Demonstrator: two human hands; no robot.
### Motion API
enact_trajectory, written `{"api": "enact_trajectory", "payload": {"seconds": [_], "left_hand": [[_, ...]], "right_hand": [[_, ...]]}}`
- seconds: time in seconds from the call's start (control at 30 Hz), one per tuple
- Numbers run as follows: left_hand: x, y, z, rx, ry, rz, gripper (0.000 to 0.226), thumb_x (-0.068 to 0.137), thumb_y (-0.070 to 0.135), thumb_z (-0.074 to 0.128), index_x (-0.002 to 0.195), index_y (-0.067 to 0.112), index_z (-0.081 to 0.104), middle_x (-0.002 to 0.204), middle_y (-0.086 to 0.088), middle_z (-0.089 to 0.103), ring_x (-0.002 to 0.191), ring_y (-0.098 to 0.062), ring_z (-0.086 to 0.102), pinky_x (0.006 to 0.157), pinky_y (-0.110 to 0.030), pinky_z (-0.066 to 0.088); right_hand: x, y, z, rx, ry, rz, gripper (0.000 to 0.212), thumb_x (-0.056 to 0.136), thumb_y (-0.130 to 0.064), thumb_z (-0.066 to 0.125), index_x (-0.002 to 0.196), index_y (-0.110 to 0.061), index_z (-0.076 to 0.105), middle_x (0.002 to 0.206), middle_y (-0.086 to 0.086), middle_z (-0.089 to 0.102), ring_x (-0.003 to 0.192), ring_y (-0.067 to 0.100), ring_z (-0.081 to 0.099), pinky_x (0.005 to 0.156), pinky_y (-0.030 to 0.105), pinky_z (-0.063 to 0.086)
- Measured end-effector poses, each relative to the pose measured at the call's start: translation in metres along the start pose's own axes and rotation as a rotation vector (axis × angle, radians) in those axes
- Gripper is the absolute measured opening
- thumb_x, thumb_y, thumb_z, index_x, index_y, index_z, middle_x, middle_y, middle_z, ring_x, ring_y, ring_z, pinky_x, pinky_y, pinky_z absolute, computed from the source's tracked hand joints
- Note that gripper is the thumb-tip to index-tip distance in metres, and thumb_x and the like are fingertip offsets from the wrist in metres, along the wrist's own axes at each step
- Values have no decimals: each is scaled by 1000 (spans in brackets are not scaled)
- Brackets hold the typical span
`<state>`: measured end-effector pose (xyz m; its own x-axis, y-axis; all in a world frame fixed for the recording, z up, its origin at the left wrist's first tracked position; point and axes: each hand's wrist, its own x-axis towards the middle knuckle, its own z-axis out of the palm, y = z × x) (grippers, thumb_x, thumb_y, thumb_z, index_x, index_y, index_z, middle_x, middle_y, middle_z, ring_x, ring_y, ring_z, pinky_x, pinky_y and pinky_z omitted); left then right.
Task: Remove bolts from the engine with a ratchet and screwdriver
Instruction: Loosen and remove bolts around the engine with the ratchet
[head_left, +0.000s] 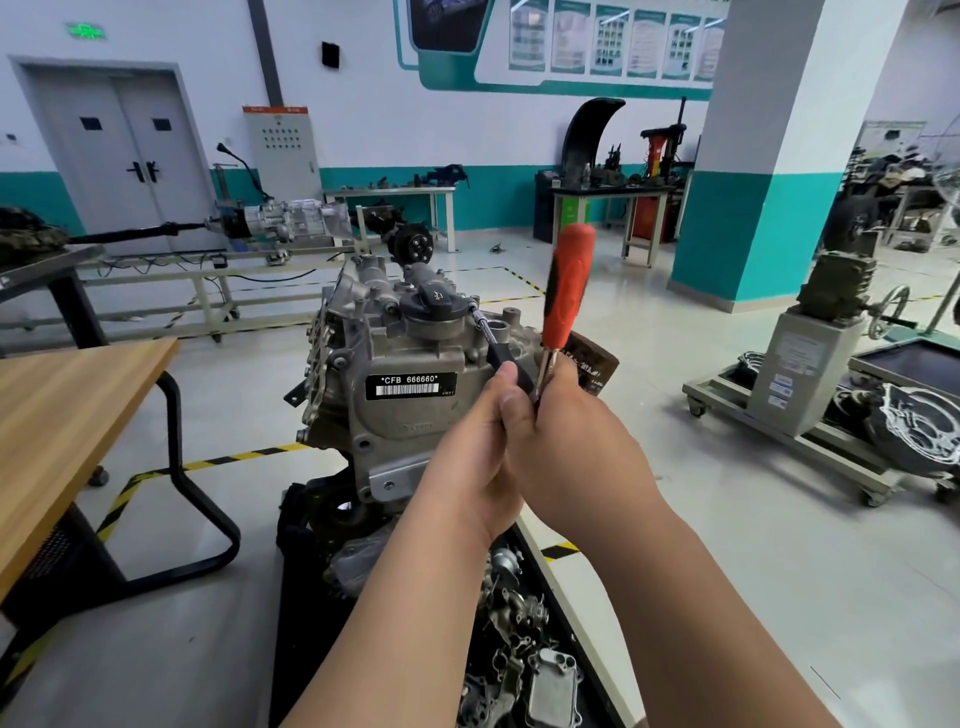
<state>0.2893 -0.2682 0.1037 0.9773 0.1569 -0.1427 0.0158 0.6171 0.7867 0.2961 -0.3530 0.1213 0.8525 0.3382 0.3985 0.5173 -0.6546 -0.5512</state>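
The engine (395, 415) stands in the middle of the frame, with its white-on-black label (410, 385) facing the person, so the top is easy to reach. The ratchet (506, 361) slants from the hands up and left to a spot just beside the round black cap (434, 304). Its tip sits there, and the bolt is hidden under it, so I cannot see how loose it is. The left hand (467, 457) is curled tight round the black handle with its thumb on top, likely so it can swing the handle hard. The right hand (571, 441) is pressed against the left one to help. Its fingers are also closed round the thin metal part of the screwdriver (569, 291). The red handle sticks straight up, out of the way, maybe kept ready for the next job. I cannot tell if the right hand grips the ratchet too. Below the engine, at the bottom of the frame, loose metal parts (524, 649) lie in a dark tray. A wooden tabletop (67, 410) is at the left, well apart from the engine.
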Motion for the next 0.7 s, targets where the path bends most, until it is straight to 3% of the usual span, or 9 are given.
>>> {"api": "enact_trajectory", "payload": {"seconds": [0.07,0.13,0.2,0.27,0.33,0.47,0.53,0.63,0.7], "left_hand": [[0,0,0,12,-6,6,41,98,45,44,95,13,70,75,-1,71,71,-12,69,74,-26,49],[0,-1,1,0,13,-1,48,98,45,44,82,14,77,81,-3,71,77,-13,68,80,-27,48],[1,-1,2,9,51,-5,51,97,47,45,75,14,77,83,0,65,79,-14,62,74,-28,45],[0,-2,4,39,90,-13,44,96,49,47,83,13,69,66,0,51,59,-15,50,52,-22,37],[0,-2,4,35,125,-24,46,96,47,50,68,14,67,42,5,40,31,-10,36,33,-12,26],[0,-3,2,41,129,-23,41,96,42,52,69,17,70,40,7,41,24,-7,31,27,-11,17],[3,-4,0,71,119,-31,49,96,42,52,59,17,73,40,8,41,23,-6,32,26,-11,16],[5,-6,-2,119,101,-46,66,96,45,50,38,16,63,36,9,38,23,-5,31,26,-13,15],[5,-5,-1,132,102,-54,69,96,45,51,34,15,59,35,8,37,23,-5,31,25,-14,15]], "right_hand": [[0,3,4,199,-18,49,32,100,-42,36,127,-23,36,89,-7,57,80,19,52,64,33,39],[0,6,9,451,-12,135,15,100,-40,39,110,-29,40,90,-15,58,82,10,56,63,21,38],[1,7,14,677,15,242,13,99,-39,42,98,-27,48,84,-12,59,75,8,57,63,21,39],[1,8,15,862,5,357,25,98,-39,43,91,-18,55,67,0,59,54,18,53,58,28,40],[1,8,15,1131,-33,471,32,98,-37,43,85,-11,56,56,6,53,38,20,41,47,28,35],[-1,7,14,1668,-119,630,32,101,-34,40,87,-11,57,53,3,44,35,15,30,39,25,30],[-1,8,16,1723,-142,639,31,101,-35,38,87,-14,57,53,2,43,35,14,29,38,23,30],[-1,9,17,1728,-158,627,32,102,-35,37,87,-15,56,54,2,42,35,13,29,38,23,30],[-1,9,17,1734,-154,627,31,102,-35,36,87,-14,55,53,2,43,34,13,29,37,23,30]]}}
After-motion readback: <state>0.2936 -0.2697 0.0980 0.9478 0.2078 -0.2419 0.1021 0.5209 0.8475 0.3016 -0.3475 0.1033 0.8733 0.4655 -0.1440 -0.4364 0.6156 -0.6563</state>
